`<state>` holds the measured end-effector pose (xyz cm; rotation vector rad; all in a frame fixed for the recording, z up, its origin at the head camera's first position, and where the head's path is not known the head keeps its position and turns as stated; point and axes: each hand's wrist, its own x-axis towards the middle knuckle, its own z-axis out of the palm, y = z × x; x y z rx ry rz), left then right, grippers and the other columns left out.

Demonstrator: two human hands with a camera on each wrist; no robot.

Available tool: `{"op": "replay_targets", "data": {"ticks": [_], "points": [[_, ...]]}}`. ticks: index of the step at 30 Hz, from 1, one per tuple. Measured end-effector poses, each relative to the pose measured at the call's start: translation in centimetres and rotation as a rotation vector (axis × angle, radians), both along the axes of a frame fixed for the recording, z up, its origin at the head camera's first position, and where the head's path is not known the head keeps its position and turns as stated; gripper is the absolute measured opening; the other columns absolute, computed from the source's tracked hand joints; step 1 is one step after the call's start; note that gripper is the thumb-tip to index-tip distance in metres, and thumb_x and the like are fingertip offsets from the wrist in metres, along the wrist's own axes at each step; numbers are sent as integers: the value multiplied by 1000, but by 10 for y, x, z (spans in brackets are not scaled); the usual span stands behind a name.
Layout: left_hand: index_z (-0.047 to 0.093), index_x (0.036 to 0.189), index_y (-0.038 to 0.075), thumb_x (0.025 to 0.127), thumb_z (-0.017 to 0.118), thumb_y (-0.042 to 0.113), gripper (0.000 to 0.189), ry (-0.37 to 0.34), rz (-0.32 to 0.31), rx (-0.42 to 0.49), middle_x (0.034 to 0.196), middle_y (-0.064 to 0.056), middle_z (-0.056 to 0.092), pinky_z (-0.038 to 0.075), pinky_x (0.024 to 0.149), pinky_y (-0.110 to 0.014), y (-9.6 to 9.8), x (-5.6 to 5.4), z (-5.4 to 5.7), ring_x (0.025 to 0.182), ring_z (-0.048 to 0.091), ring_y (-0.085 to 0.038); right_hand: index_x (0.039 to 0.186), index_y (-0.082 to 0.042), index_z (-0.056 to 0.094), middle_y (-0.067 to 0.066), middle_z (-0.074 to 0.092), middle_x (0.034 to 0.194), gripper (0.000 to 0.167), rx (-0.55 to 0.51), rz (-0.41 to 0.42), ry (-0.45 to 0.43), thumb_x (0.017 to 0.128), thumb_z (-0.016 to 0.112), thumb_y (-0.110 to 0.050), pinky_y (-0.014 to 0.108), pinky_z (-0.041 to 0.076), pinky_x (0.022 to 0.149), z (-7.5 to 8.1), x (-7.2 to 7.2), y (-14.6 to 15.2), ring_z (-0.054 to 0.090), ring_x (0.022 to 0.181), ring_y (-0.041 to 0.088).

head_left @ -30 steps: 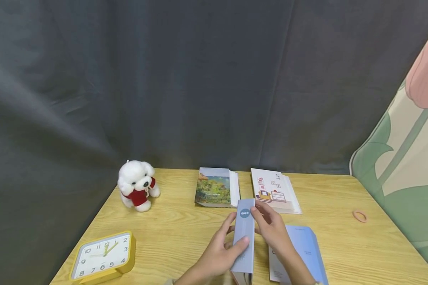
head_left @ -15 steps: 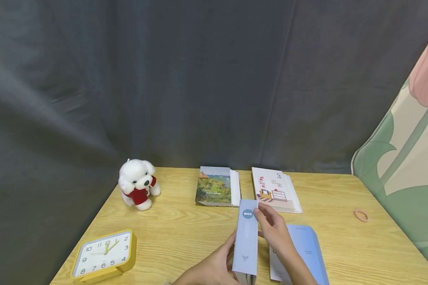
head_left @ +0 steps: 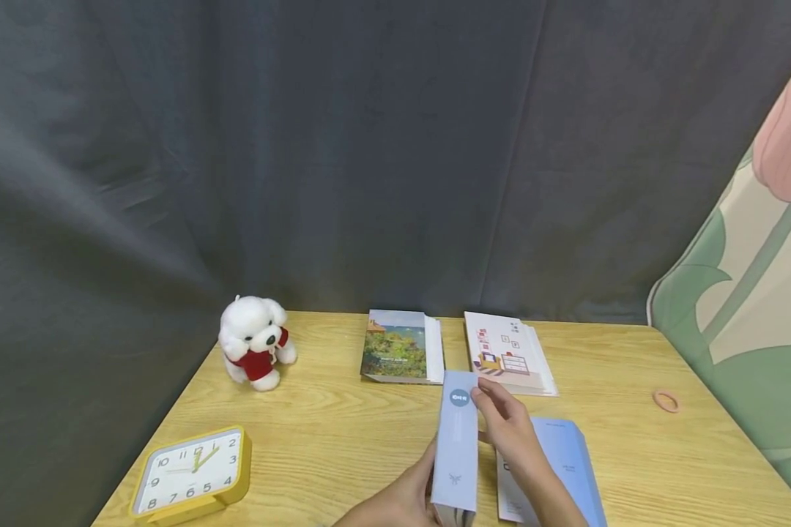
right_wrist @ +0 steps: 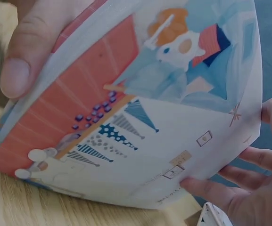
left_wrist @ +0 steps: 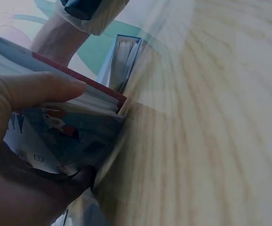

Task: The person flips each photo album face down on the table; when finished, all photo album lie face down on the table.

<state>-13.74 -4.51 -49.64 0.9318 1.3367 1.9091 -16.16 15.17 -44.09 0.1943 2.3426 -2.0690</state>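
A thick photo album (head_left: 457, 446) stands with its pale blue spine turned up toward the head view. My left hand (head_left: 402, 494) grips its lower left part, with most of the fingers hidden behind the album. In the left wrist view, my left hand's thumb (left_wrist: 46, 87) lies along the page edges. My right hand (head_left: 509, 424) holds the upper right side, its thumb at the spine's edge. A cartoon-printed cover (right_wrist: 140, 155) with small flags fills much of the right wrist view. Below my right forearm lies a blue album (head_left: 563, 461), partly covered.
A landscape-covered album (head_left: 395, 348) and a white illustrated one (head_left: 507, 355) lie at the back of the wooden table (head_left: 316, 417). On the left are a white plush dog (head_left: 253, 344) and a yellow clock (head_left: 191, 472). A pink ring-shaped band (head_left: 666, 400) lies at right.
The left thumb has left the spine, and the left hand has moved lower along the album's left side. Album and right hand have shifted slightly right; the spine's lower emblem is uncovered.
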Motion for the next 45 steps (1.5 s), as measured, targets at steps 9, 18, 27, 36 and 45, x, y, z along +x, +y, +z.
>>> {"op": "replay_targets", "data": {"ticks": [9,18,27,36,45], "points": [[5,161,25,79,84,29,114,95,163,-411,158,-3,22,37,105,-34,-28,-5,6,139,29,-22,154,-10,35,20,45,147,58,-164,30,-61,104,51,-33,41,57,80,-3,-2,3,54,122,30],[19,160,24,66,90,20,117,286,337,-560,161,-17,15,25,109,-62,-46,-4,13,143,15,-42,144,-9,51,18,50,145,43,-10,-65,-26,101,56,-12,33,58,71,-10,-6,-1,65,99,19],[32,157,21,52,90,17,120,345,435,-790,160,-21,19,26,101,-75,-60,-2,20,142,12,-52,135,6,56,31,64,116,57,411,-65,16,91,72,-26,38,58,70,-22,-2,-14,69,94,35],[43,151,17,47,95,15,116,473,469,-978,157,-19,28,35,102,-66,-65,-2,27,139,27,-40,136,6,55,28,61,120,79,757,49,71,79,83,-40,59,48,91,-34,3,-30,59,110,44],[52,143,11,55,95,32,100,643,462,-1038,147,-18,42,33,101,-62,-63,-14,45,132,36,-39,133,3,59,27,62,121,69,805,114,100,83,78,-39,60,46,93,-28,0,-27,57,112,45]]}}
